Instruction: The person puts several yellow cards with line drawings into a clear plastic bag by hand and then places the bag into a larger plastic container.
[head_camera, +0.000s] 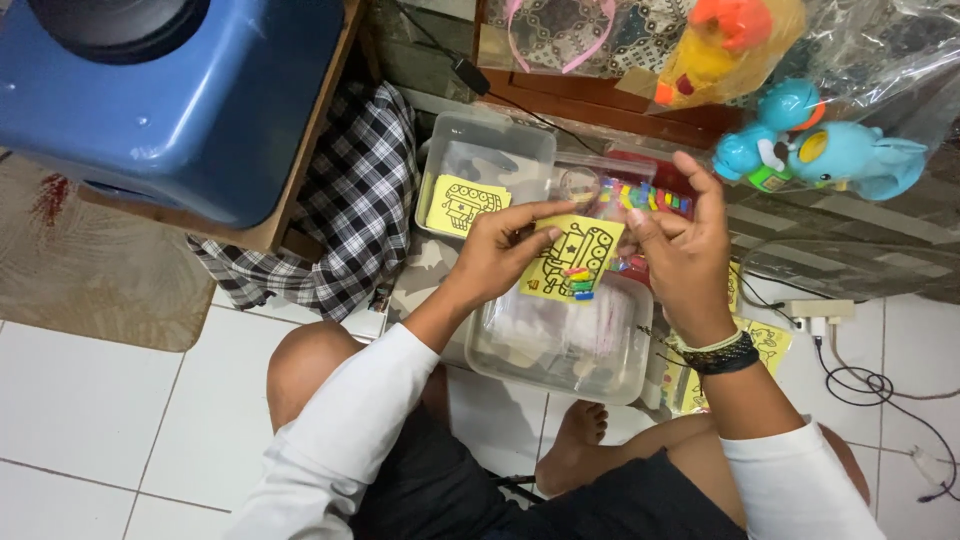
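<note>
My left hand (500, 252) grips a yellow card (572, 258) printed with a black line drawing, holding it by its left edge above a clear plastic tub (560, 345). Small coloured sticks lie on the card's lower part. My right hand (682, 250) pinches the card's right edge, fingers raised; a clear bag of coloured sticks (640, 192) lies just behind it. A second yellow card (462, 204) rests in a clear tub lid (478, 165) further back.
A blue water dispenser (170, 95) stands on a wooden stand at the left, a checked cloth (355, 205) beside it. Plastic toys in bags (800, 130) lie at the right. A power strip and cables (825, 315) cross the white tiles. More yellow cards (765, 345) lie under my right wrist.
</note>
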